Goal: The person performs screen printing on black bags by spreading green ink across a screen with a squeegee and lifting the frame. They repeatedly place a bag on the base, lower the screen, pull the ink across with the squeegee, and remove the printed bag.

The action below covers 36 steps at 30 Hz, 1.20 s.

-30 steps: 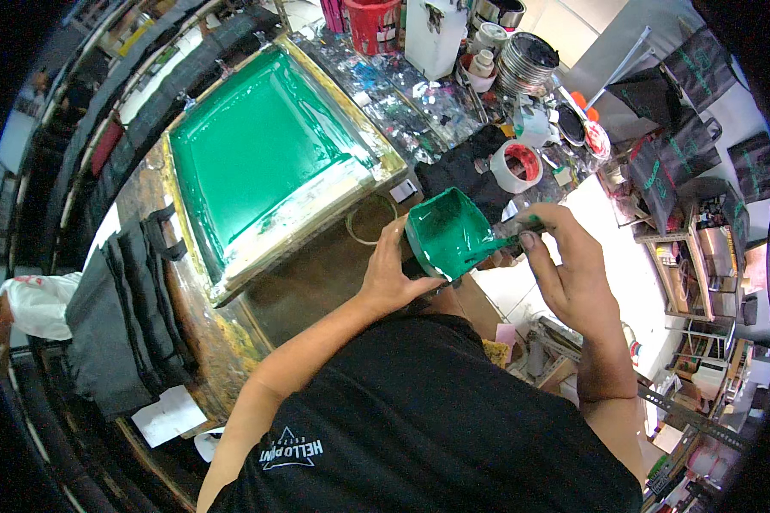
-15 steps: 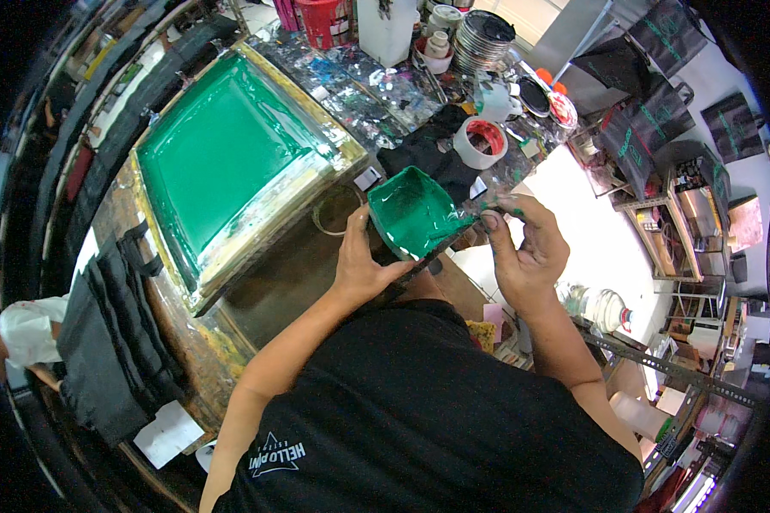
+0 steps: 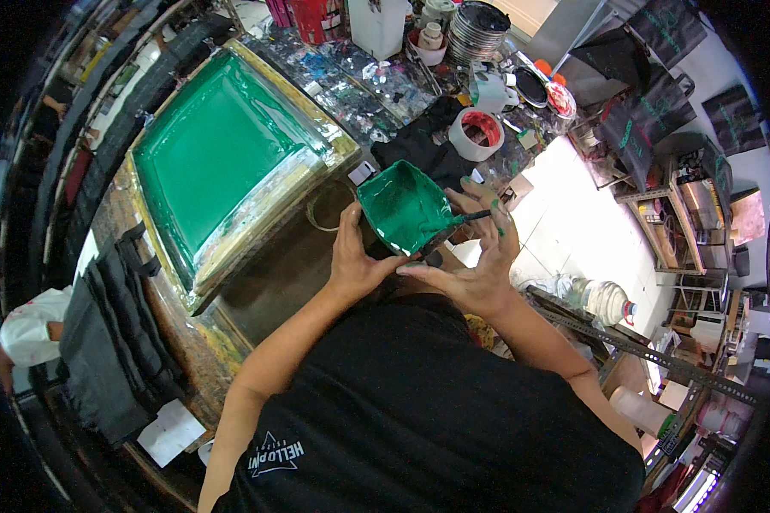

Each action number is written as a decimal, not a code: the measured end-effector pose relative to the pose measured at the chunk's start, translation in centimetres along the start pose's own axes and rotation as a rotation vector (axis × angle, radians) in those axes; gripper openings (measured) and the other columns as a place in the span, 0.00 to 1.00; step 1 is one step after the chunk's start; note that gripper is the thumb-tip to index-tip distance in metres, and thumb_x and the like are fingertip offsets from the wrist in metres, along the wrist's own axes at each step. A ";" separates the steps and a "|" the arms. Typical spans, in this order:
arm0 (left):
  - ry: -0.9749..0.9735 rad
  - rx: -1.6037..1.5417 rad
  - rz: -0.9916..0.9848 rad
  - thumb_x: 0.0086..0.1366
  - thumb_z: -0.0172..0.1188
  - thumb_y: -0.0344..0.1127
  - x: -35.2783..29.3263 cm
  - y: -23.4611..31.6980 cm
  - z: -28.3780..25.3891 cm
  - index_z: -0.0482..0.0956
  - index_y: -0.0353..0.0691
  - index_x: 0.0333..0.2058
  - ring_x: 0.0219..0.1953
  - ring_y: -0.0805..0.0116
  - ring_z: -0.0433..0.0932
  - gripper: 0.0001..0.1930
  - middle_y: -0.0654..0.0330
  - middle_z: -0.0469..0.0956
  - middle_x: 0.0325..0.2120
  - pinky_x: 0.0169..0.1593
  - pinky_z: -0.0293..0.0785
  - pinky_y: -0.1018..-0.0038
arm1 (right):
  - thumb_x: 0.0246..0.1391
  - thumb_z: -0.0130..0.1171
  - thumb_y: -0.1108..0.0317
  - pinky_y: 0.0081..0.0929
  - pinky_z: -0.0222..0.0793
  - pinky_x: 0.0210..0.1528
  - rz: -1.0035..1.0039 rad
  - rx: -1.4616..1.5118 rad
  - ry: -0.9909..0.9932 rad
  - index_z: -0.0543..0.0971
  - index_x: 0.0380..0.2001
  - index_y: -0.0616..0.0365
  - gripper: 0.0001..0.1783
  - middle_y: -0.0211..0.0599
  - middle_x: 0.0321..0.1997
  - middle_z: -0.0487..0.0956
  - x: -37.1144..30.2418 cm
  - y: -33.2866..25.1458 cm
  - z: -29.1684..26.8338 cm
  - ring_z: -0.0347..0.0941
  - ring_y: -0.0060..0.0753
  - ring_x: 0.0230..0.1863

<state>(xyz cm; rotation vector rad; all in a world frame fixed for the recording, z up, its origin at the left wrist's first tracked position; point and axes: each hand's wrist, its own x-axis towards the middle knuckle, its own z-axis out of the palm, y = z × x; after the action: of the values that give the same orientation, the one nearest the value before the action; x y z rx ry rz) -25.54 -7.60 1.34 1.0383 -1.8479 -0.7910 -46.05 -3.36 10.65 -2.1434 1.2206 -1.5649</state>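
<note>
A square-mouthed tub [image 3: 389, 201], coated inside with wet green ink, is held up in front of my chest. My left hand [image 3: 357, 265] grips its left side, fingers along the outer wall and thumb underneath. On the opposite side, my right hand [image 3: 479, 278] wraps the tub with the thumb low and the fingers up along the wall. A dark, thin handle [image 3: 477, 215] leans out over the rim between my right fingers; its other end lies in the green ink. Green smears mark the right fingertips.
To the left lies a wooden-edged printing screen [image 3: 338, 154] covered with green ink. Black fabric bags [image 3: 115, 342] hang beside the table. Behind are a tape roll [image 3: 476, 135], a black cloth [image 3: 415, 145] and stacked cans [image 3: 477, 32]. A large clear bottle [image 3: 603, 301] stands right.
My right hand has gone from pinching the handle to holding the tub's right side. The handle now rests against the rim, and the tub has shifted slightly left.
</note>
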 end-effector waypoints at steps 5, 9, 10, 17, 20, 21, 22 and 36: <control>-0.003 0.024 -0.021 0.45 0.83 0.42 0.2 0.6 -0.1 0.59 0.33 0.66 0.61 0.42 0.72 0.54 0.42 0.69 0.58 0.63 0.70 0.56 | 0.43 0.83 0.62 0.44 0.73 0.60 0.000 -0.123 0.054 0.61 0.68 0.58 0.53 0.57 0.65 0.68 0.9 -1.3 -1.2 0.73 0.53 0.61; -0.022 -0.017 -0.060 0.46 0.84 0.45 0.3 1.0 -0.1 0.59 0.33 0.66 0.61 0.43 0.72 0.54 0.43 0.68 0.58 0.63 0.69 0.56 | 0.55 0.73 0.71 0.41 0.72 0.54 0.141 -0.130 0.038 0.74 0.56 0.60 0.27 0.52 0.54 0.77 2.3 -2.4 -2.8 0.76 0.51 0.53; -0.021 -0.019 -0.070 0.46 0.84 0.46 0.3 1.0 0.0 0.59 0.33 0.66 0.62 0.43 0.72 0.54 0.43 0.68 0.58 0.63 0.69 0.56 | 0.55 0.68 0.76 0.39 0.73 0.53 0.217 -0.059 0.082 0.79 0.47 0.60 0.16 0.47 0.46 0.81 2.7 -2.5 -2.8 0.78 0.49 0.49; -0.023 -0.017 -0.087 0.47 0.83 0.47 0.2 1.0 0.1 0.59 0.33 0.66 0.62 0.43 0.71 0.54 0.43 0.68 0.59 0.65 0.68 0.55 | 0.54 0.72 0.75 0.36 0.75 0.49 0.213 -0.100 0.058 0.82 0.42 0.57 0.13 0.42 0.41 0.83 5.1 -3.1 -3.8 0.81 0.44 0.44; -0.021 0.004 -0.074 0.47 0.83 0.48 0.2 0.9 0.0 0.59 0.33 0.66 0.63 0.43 0.70 0.55 0.43 0.68 0.59 0.65 0.68 0.55 | 0.52 0.74 0.74 0.32 0.77 0.47 0.187 -0.100 0.062 0.82 0.40 0.57 0.13 0.39 0.40 0.84 6.5 -3.5 -4.9 0.82 0.41 0.42; -0.016 0.008 -0.056 0.46 0.83 0.48 0.2 0.9 0.0 0.59 0.34 0.66 0.63 0.43 0.70 0.55 0.43 0.68 0.60 0.65 0.68 0.55 | 0.51 0.75 0.73 0.31 0.77 0.45 0.164 -0.103 0.055 0.82 0.40 0.58 0.14 0.38 0.38 0.84 7.3 -3.4 -5.5 0.82 0.37 0.40; -0.011 0.011 -0.039 0.46 0.83 0.48 0.2 0.8 -0.1 0.59 0.34 0.66 0.63 0.43 0.70 0.55 0.43 0.68 0.60 0.66 0.68 0.55 | 0.51 0.76 0.73 0.30 0.77 0.45 0.219 -0.112 0.057 0.81 0.41 0.58 0.15 0.37 0.38 0.84 7.6 -3.7 -6.2 0.82 0.33 0.40; 0.000 -0.002 -0.050 0.44 0.85 0.47 0.1 0.9 0.0 0.60 0.35 0.66 0.64 0.42 0.70 0.55 0.43 0.68 0.61 0.66 0.67 0.55 | 0.52 0.75 0.72 0.25 0.78 0.43 0.368 -0.130 -0.326 0.85 0.35 0.59 0.09 0.34 0.37 0.88 7.8 -4.0 -11.0 0.84 0.25 0.37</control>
<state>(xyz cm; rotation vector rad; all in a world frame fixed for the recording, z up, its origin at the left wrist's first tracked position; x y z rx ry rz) -25.86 -7.33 2.13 1.0864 -1.8269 -0.8218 -52.93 -3.38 22.86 -1.9963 1.5223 -0.9690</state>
